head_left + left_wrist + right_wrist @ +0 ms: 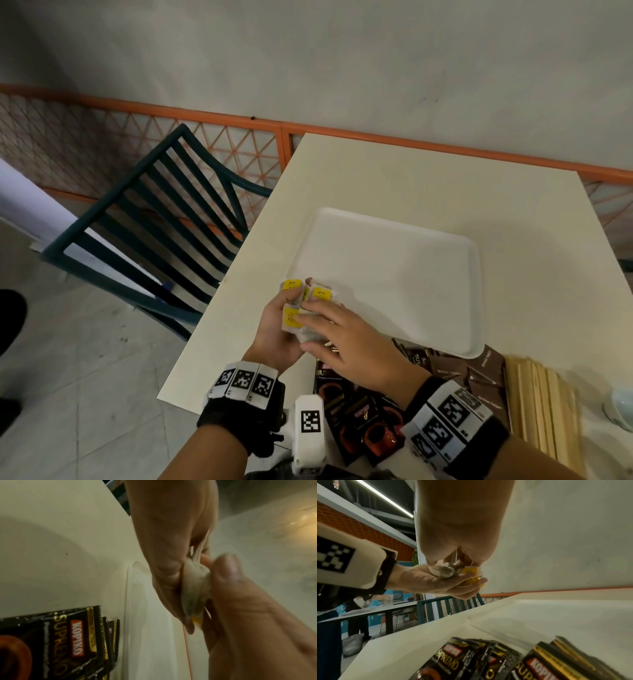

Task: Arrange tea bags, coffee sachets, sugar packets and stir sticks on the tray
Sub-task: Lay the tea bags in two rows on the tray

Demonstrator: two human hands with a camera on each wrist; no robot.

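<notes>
A bunch of tea bags (303, 301) with yellow tags is held in both hands just above the near left corner of the white tray (394, 267). My left hand (277, 329) cups them from below, fingers curled round the bunch. My right hand (329, 325) grips them from above. In the left wrist view the right hand's fingers (171, 588) press one tea bag (195, 588) against my left thumb (228, 568). Black coffee sachets (359, 418) lie near the table's front edge, with brown sugar packets (472, 370) and wooden stir sticks (541, 411) to their right.
A teal slatted chair (154, 222) stands off the table's left edge, with an orange mesh fence (102, 144) behind it. A pale bowl (620, 407) sits at the far right. In the right wrist view a person (359, 615) stands at another table.
</notes>
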